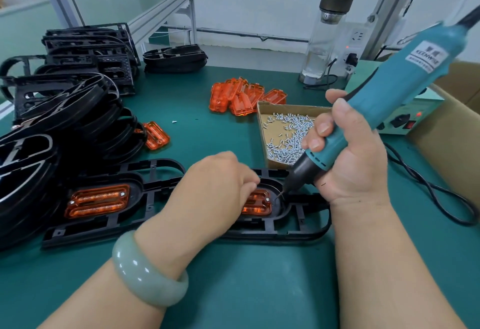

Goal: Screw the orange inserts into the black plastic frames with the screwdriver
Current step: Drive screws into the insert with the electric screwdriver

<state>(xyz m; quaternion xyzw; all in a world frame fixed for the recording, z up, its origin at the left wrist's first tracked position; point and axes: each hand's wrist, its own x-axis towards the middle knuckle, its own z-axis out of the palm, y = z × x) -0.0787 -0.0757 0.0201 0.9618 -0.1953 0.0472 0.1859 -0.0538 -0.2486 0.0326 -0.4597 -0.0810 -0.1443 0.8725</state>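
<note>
While the right hand (348,157) grasps the teal screwdriver (405,79), fingers wrapped round its lower barrel, the bit slants down to the right end of an orange insert (257,205). This insert sits in the right-hand pocket of the black plastic frame (298,232). The left hand (220,186) lies over that insert with its fingers bent down onto it. Whether they pinch a screw or only press the part flat cannot be told, since the hand hides its own fingertips. A silver screw head (267,199) shows at the insert's right end, with the bit tip just beside it, and I cannot say if the tip is seated. Toward the frame's left end a second insert (97,201) already carries two screws. To do this step well, I would bring the driver closer to upright over the screw and feel the bit drop into the head before running it. I would press straight down and stop as soon as the head sits flush, so the orange plastic does not crack. The left hand should keep the insert square in its pocket, fingertips off the bit. Just beyond the frame's right end is the cardboard screw tray (259,110), within easy reach.
</note>
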